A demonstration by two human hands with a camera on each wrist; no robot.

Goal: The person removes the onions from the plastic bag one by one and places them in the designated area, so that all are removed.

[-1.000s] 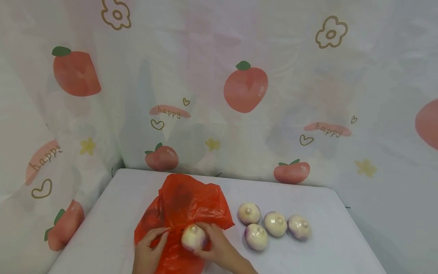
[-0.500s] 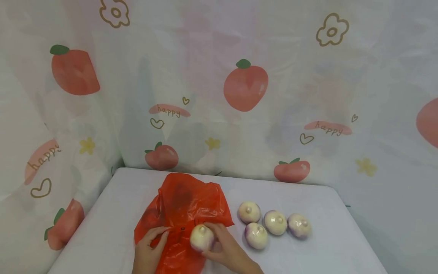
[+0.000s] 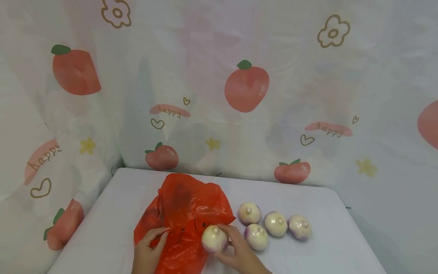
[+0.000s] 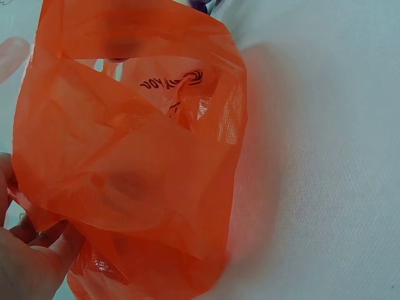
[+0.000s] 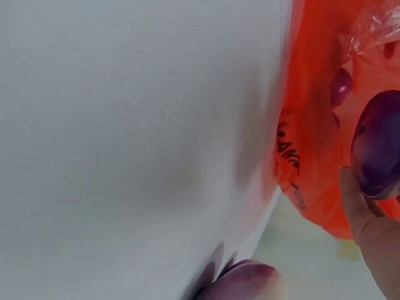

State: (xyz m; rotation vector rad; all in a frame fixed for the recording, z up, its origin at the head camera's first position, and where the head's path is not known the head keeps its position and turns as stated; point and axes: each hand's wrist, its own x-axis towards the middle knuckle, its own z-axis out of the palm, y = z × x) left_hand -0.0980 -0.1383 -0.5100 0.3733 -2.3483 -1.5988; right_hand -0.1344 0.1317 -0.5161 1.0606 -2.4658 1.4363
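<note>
A red plastic bag (image 3: 195, 201) with black print lies on the table. My left hand (image 3: 148, 247) pinches its near edge between thumb and fingers, and in the left wrist view that hand (image 4: 34, 259) has the film bunched at its fingertips. My right hand (image 3: 241, 251) holds a cream and purple turnip (image 3: 215, 239), small knob facing up, at the bag's right side. The right wrist view shows the turnip's dark purple underside (image 5: 378, 147) in front of the red film. Dark patches show through the bag; what makes them is unclear.
Several more turnips (image 3: 275, 223) sit grouped on the white table (image 3: 308, 255), right of the bag. One turnip (image 5: 247, 284) shows at the bottom of the right wrist view. A fruit-printed curtain (image 3: 246, 144) hangs behind the table and along its left side.
My right hand has moved to the right with the turnip, from over the bag's middle to its right side, uncovering more black print. My left hand stays at the bag's edge.
</note>
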